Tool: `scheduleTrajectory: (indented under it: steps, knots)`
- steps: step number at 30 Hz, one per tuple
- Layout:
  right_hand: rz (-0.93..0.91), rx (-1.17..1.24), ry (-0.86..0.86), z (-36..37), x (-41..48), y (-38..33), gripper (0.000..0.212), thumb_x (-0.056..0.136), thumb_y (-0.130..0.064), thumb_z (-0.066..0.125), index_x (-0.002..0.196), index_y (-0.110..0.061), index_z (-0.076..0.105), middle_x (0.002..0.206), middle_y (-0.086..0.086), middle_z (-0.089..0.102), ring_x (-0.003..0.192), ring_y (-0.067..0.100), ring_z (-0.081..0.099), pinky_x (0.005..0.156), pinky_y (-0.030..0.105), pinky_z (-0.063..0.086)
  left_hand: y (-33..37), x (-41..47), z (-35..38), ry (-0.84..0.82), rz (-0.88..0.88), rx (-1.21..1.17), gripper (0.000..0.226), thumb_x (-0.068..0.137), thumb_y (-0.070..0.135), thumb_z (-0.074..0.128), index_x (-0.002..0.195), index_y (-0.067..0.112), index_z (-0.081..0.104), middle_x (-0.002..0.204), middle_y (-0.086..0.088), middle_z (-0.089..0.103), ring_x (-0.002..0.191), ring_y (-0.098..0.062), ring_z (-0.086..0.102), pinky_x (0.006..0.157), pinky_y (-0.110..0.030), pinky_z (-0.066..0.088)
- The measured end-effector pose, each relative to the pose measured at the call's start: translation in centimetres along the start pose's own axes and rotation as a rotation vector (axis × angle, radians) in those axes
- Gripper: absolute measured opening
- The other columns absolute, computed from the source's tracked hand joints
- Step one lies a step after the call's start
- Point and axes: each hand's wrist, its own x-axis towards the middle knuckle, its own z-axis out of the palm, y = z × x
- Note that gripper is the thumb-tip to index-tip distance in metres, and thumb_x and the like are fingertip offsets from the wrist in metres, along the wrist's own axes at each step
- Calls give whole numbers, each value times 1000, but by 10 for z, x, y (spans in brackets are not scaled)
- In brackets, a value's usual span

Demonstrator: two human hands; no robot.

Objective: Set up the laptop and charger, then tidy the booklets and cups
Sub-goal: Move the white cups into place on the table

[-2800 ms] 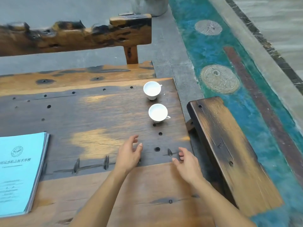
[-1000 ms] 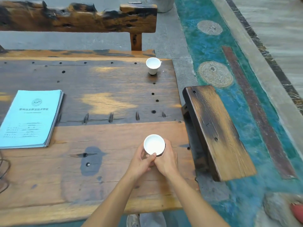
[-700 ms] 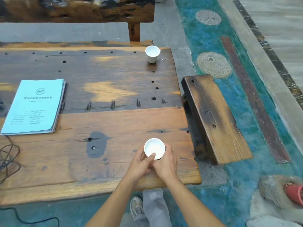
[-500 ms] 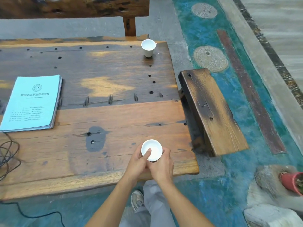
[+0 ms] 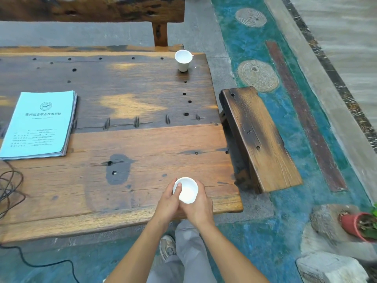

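A small white cup (image 5: 186, 190) is held between both hands over the near right corner of the wooden table (image 5: 142, 144). My left hand (image 5: 168, 204) wraps its left side with the thumb on the rim. Around the cup's right side curls my right hand (image 5: 199, 206). A second white cup (image 5: 183, 60) stands upright near the table's far right corner. A stack of light blue booklets (image 5: 38, 123) lies at the left of the table. A dark cable (image 5: 10, 184) coils at the table's left edge. No laptop is in view.
A low wooden bench (image 5: 259, 137) stands right of the table, and a bench backrest (image 5: 91, 9) runs along the far side. Rocks (image 5: 330, 266) and a red flowerpot (image 5: 355, 225) sit on the ground at lower right. My leg and shoe (image 5: 168, 246) show below the table edge.
Both hands picked up the nearer cup from the far right of the table and brought it back to the near edge. The view drew back from the table.
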Motion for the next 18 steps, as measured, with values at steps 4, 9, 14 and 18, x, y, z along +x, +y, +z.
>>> scheduleTrajectory:
  steps: [4, 9, 14, 18]
  knots:
    - [5, -12, -20, -12, 7, 0, 80, 84, -75, 52, 150, -31, 38, 135, 1, 64, 127, 29, 56, 101, 41, 48, 1, -2, -4, 21, -26, -12, 49, 101, 57, 41, 146, 37, 45, 134, -3, 62, 108, -25, 70, 88, -43, 60]
    - [67, 70, -5, -40, 17, -5, 81, 91, -79, 30, 152, -27, 39, 151, 3, 51, 135, 32, 50, 105, 52, 49, 13, 2, -17, 101, -20, 84, 64, 100, 65, 29, 151, 29, 42, 152, 1, 47, 137, -28, 48, 113, -51, 39]
    - [56, 0, 19, -79, 38, -24, 77, 95, -75, 29, 150, -24, 46, 148, 5, 55, 132, 30, 54, 110, 52, 45, 45, 14, -28, 129, -24, 82, 71, 98, 69, 29, 152, 25, 40, 156, -2, 44, 141, -27, 43, 117, -52, 34]
    - [11, -74, 12, -116, 69, -53, 69, 98, -65, 44, 152, -22, 45, 152, 4, 52, 141, 30, 45, 118, 44, 34, 89, 30, -29, 166, 26, 112, 72, 97, 70, 29, 150, 23, 43, 155, 0, 45, 139, -27, 45, 117, -51, 35]
